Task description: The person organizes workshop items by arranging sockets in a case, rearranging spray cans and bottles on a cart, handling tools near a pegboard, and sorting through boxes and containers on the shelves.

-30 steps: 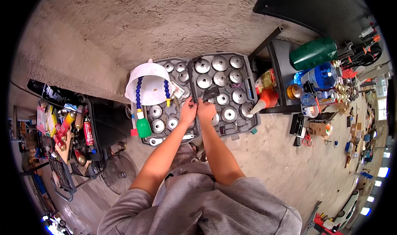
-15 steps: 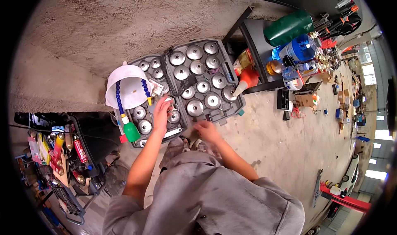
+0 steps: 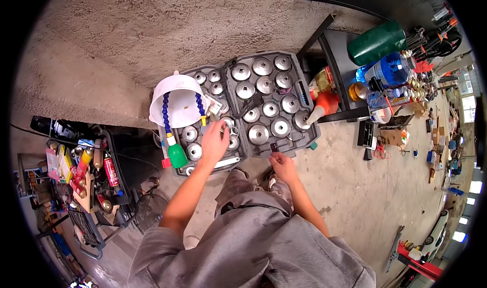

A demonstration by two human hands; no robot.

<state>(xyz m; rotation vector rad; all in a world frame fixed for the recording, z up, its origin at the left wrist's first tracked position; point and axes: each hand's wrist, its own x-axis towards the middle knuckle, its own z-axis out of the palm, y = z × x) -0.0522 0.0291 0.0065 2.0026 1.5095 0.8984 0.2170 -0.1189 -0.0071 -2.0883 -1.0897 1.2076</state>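
Note:
An open grey tool case [image 3: 238, 161] lies on the floor, holding several silver cup-shaped oil filter wrenches [image 3: 280, 127]. My left hand [image 3: 215, 142] reaches over its left half, thumb and fingers apart, beside a metal clawed wrench [image 3: 233, 131]. Whether the fingertips touch that wrench is hidden. My right hand [image 3: 284, 167] is at the front edge of the right half, just below a dark latch [image 3: 274, 148]. Its fingers are curled together, and what they hold, if anything, cannot be made out. A flat light-coloured wrench [image 3: 227, 162] lies along the case's front left edge.
A white bucket [image 3: 175, 100] with blue flexible hoses and a green bottle [image 3: 177, 156] sits over the case's left part. An orange funnel-like container [image 3: 324, 105] stands right of the case, beside a black shelf [image 3: 337, 49]. A cart with spray cans [image 3: 110, 171] is on the left.
The whole view has shifted, so the case appears farther right. My right hand has come closer to the dark latch and case edge. My left hand stays over the clawed wrench, its fingers more bent.

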